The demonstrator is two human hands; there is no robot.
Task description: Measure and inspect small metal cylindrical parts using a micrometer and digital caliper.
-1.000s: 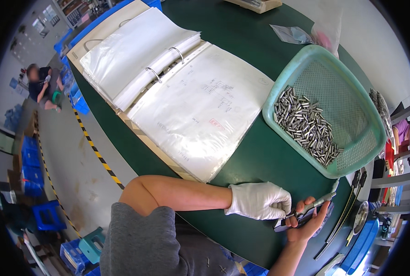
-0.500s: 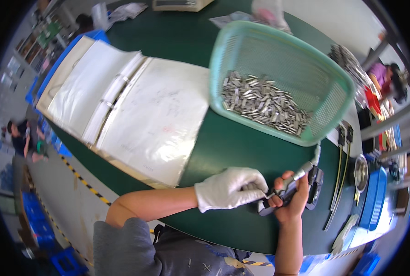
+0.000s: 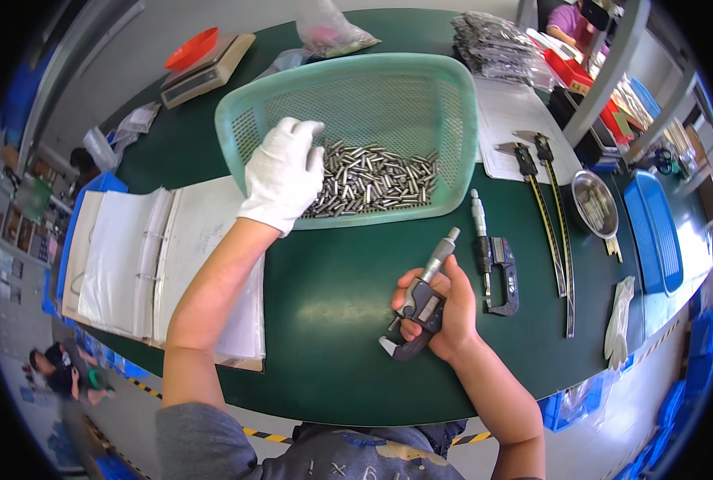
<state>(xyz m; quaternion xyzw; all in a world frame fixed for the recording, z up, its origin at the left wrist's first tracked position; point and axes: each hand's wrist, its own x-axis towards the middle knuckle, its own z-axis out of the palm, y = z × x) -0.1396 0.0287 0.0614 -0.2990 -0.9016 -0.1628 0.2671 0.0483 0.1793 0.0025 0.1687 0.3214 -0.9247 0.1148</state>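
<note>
Head view: tilted black-and-silver digital micrometer [image 3: 423, 308]

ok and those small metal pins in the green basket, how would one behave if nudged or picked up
The small metal pins look like smooth, rounded rods, so one would probably roll if nudged on the green tabletop. Their shine suggests a slippery grip. Being metal, each is likely stiff and fairly heavy for its size.

Has pins [image 3: 380, 180] inside the basket [image 3: 356, 96], a binder [image 3: 155, 268] left of it, calipers [image 3: 543, 224] right, a scale [image 3: 211, 74] behind-left.
</note>
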